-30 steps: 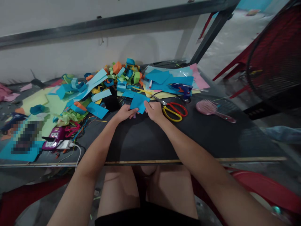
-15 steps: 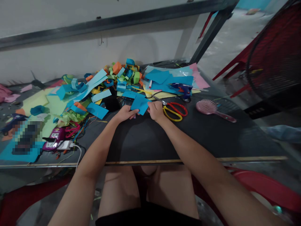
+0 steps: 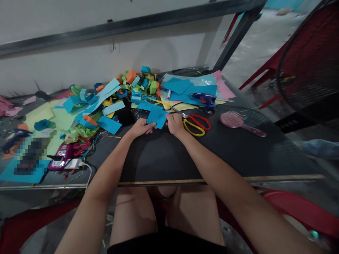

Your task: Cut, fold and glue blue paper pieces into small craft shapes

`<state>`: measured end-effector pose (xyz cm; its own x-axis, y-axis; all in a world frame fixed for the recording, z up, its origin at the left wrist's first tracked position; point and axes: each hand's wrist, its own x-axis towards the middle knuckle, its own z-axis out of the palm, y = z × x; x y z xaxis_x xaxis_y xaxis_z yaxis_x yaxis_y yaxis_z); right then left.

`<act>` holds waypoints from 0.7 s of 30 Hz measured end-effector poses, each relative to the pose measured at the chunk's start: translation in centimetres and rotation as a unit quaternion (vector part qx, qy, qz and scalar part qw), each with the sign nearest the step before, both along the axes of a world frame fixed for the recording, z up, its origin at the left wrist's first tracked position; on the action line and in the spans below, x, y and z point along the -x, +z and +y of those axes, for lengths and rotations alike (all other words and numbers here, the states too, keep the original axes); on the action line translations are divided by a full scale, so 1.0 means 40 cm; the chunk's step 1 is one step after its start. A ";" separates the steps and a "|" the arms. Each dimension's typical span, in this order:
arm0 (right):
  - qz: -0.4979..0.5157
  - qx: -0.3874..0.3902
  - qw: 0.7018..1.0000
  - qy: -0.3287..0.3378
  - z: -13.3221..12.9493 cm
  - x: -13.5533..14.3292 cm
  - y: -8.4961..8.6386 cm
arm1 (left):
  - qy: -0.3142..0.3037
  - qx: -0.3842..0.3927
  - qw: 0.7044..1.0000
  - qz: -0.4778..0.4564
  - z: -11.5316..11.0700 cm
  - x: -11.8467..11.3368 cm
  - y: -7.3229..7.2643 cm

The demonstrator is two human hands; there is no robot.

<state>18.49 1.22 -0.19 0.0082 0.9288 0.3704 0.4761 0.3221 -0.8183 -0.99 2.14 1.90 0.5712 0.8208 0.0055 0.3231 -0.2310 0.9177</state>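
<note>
A small blue piece of paper (image 3: 158, 117) is held up between both hands above the dark table. My left hand (image 3: 141, 128) pinches its lower left edge, the thumb lying on top. At the paper's right edge, my right hand (image 3: 174, 123) grips it with curled fingers; the fingertips are partly hidden. Just right of that hand lie scissors (image 3: 194, 126) with one red and one yellow handle loop. More blue paper (image 3: 109, 124) rests on the table to the left of my left hand.
Folded paper pieces (image 3: 132, 84) in several colours are heaped at the back. A blue glue gun (image 3: 206, 100) lies by paper sheets at the back right, with a pink hairbrush (image 3: 233, 120) nearer the right. A purple device (image 3: 62, 157) and a white plug (image 3: 74, 163) lie front left.
</note>
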 end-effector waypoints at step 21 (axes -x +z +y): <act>-0.010 -0.007 1.000 0.022 -0.009 0.005 -0.003 | 0.000 0.004 1.000 0.019 -0.002 0.002 0.005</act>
